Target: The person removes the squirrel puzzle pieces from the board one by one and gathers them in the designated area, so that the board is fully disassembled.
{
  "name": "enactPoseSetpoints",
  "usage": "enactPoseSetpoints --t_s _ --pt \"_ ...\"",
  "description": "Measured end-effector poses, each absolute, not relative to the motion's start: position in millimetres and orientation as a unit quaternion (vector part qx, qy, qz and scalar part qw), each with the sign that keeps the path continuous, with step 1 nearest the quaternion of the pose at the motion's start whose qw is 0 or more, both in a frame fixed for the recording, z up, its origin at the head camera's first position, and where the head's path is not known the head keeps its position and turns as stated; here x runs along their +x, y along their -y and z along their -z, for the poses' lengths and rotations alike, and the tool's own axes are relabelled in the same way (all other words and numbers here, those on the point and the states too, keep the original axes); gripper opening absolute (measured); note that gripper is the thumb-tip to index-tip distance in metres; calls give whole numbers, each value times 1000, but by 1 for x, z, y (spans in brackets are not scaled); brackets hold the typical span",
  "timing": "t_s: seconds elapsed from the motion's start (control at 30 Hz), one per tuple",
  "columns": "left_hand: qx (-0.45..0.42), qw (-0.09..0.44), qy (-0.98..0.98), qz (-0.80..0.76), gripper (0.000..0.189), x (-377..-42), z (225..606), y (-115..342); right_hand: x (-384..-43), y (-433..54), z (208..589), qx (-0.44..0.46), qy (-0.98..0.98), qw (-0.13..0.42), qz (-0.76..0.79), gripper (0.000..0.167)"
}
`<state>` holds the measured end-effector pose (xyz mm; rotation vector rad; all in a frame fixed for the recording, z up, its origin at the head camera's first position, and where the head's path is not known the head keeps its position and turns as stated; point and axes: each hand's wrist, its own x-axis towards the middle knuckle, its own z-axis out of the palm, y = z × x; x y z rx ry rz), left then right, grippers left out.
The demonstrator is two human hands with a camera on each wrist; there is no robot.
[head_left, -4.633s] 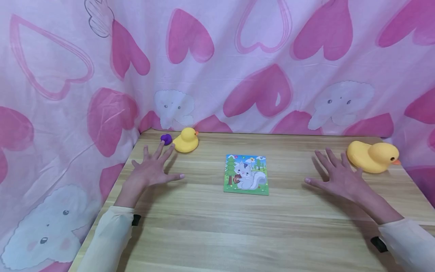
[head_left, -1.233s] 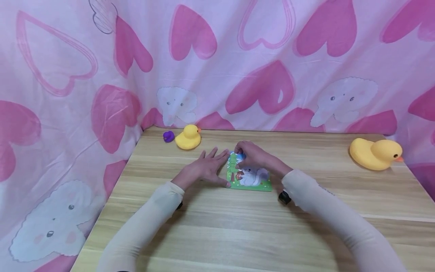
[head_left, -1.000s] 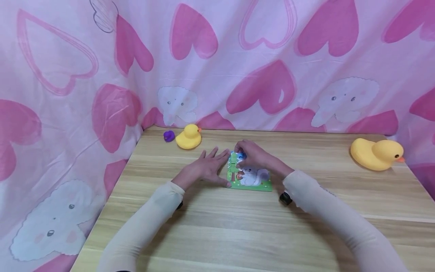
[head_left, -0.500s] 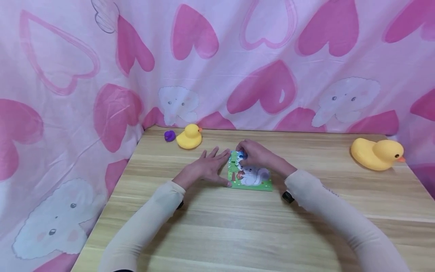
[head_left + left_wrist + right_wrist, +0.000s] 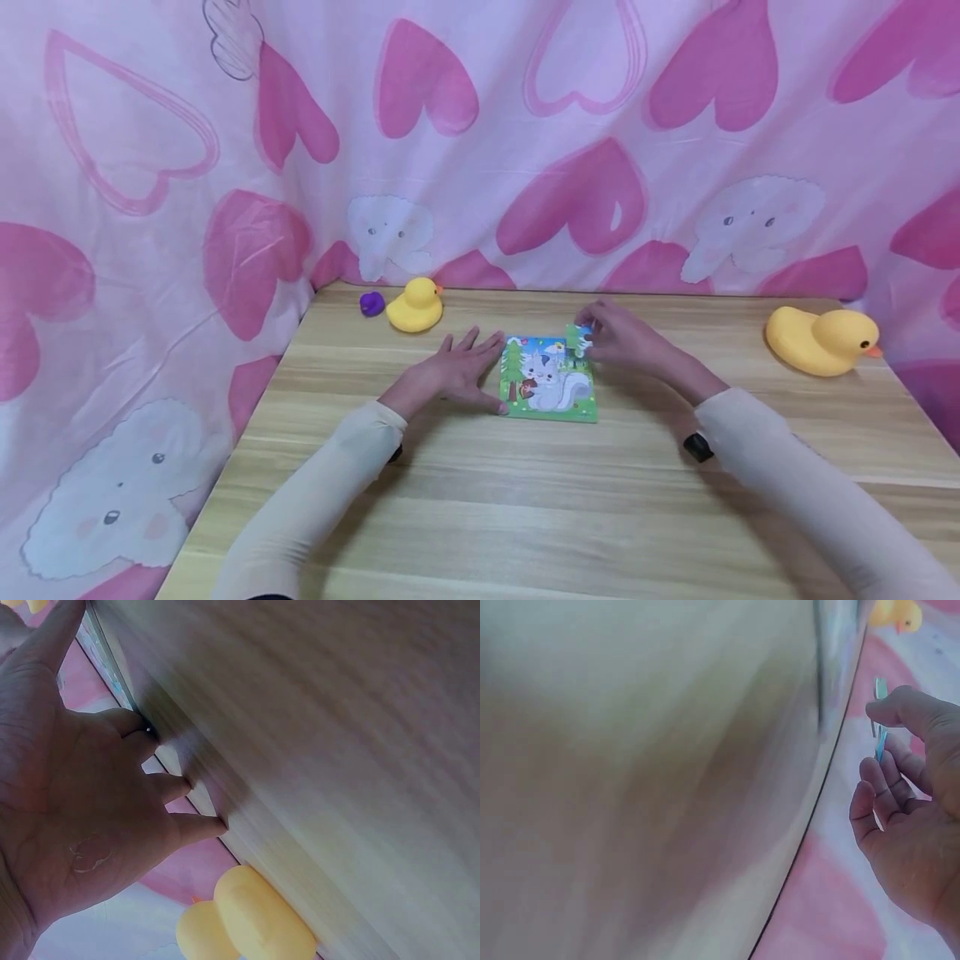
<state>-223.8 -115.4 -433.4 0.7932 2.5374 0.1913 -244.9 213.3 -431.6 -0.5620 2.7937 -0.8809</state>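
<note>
A square jigsaw puzzle [image 5: 551,392] with a squirrel picture lies flat mid-table. My left hand [image 5: 453,372] is spread along its left side, thumb and fingertips at the edge; in the left wrist view, the left palm [image 5: 82,787] shows with fingers extended. Above the upper right corner, my right hand [image 5: 618,337] pinches a small puzzle piece [image 5: 577,336] printed with a green tree. The right wrist view shows this piece [image 5: 880,688] nearly edge-on by the thumb of the right hand [image 5: 922,802], raised off the table. My right fingers partly cover the piece.
A yellow rubber duck [image 5: 415,307] and a tiny purple duck [image 5: 371,304] stand at the back left. A larger yellow duck [image 5: 821,340] sits at the right. Behind the wooden table [image 5: 480,508] hangs a pink heart-patterned curtain [image 5: 487,167].
From both hands apart, the left came to the puzzle's left edge and stayed. The right came over the puzzle's upper part, then moved right with a piece, uncovering the squirrel's face.
</note>
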Motion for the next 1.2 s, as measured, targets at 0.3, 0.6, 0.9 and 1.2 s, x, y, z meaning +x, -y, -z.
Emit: enactPoseSetpoints --t_s 0.3,0.6,0.9,1.2 --pt "290 240 -923 -80 124 -224 433 115 -234 -262 442 -149 -946 103 268 49" --pt "288 239 -924 -80 124 -223 433 115 -232 -277 445 -179 -946 111 244 44" --pt "283 237 -926 -79 123 -223 433 116 -241 -257 427 -222 -941 116 226 47" --pt "287 238 -925 -80 122 -221 432 115 -246 -205 423 -254 -927 118 251 48"
